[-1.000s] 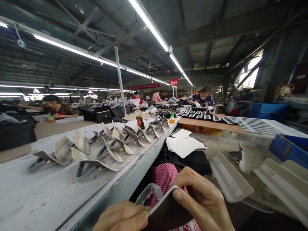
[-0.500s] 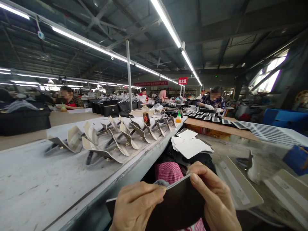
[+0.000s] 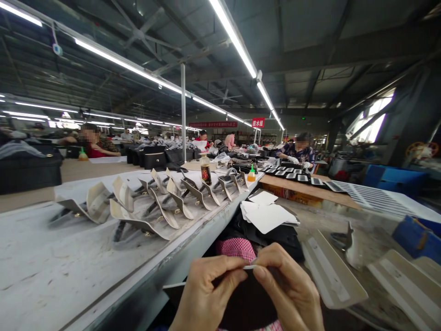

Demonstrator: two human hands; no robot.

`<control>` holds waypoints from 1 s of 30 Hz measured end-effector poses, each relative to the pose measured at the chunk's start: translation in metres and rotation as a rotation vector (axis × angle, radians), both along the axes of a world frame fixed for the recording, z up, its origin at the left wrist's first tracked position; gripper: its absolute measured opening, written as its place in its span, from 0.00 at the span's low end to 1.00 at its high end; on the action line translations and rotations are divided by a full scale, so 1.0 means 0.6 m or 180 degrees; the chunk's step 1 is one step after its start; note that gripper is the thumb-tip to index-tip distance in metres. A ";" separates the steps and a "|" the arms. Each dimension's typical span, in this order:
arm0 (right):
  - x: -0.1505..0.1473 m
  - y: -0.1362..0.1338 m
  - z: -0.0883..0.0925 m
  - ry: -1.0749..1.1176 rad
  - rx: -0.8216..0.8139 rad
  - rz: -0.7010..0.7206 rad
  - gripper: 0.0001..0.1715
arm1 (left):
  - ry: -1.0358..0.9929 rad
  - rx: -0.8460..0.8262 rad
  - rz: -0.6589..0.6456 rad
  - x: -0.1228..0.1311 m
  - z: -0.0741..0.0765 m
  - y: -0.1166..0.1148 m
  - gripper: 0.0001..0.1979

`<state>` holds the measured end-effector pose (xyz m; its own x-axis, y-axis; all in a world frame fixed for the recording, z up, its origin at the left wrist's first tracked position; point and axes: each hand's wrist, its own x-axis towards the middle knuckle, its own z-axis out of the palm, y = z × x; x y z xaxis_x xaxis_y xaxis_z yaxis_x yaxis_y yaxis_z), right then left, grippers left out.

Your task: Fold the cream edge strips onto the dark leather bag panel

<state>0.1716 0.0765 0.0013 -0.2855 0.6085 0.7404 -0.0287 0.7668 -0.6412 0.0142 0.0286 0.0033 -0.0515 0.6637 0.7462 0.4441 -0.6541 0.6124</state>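
Observation:
Both hands pinch the pale top edge of a dark brown panel [image 3: 246,305] held low in front of me. My left hand [image 3: 208,294] grips that edge between thumb and fingers from the left. From the right, my right hand [image 3: 289,285] pinches it close beside the left fingertips. Much of the panel is hidden behind the hands. A pink-checked cloth [image 3: 237,248] shows just beyond them. To the right of my right hand lies a flat beige panel [image 3: 332,271] with a lighter strip along it, and another beige panel [image 3: 408,285] is farther right.
Several bent beige pieces with metal clasps [image 3: 138,220] stand on the left table [image 3: 44,257]. Behind them are a dark-labelled bottle [image 3: 205,172] and a green-tipped glue bottle [image 3: 251,174]. White sheets [image 3: 267,216] are stacked ahead. A co-worker in white gloves [image 3: 296,149] works at the back right.
My hands have come closer together along the panel's edge; the right hand moved left and the left hand shifted right. The camera view has turned slightly.

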 end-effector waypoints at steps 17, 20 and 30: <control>0.017 0.009 -0.009 0.0247 -0.1145 0.0092 0.18 | 0.0663 -0.0298 0.0540 -0.026 -0.031 -0.014 0.13; 0.021 0.015 -0.011 0.0033 -0.1262 0.0086 0.19 | 0.0780 -0.0123 0.0594 -0.025 -0.036 -0.014 0.12; 0.048 0.043 -0.015 -0.0727 -0.0041 -0.0084 0.10 | 0.1237 0.0445 0.0785 -0.027 -0.039 -0.009 0.15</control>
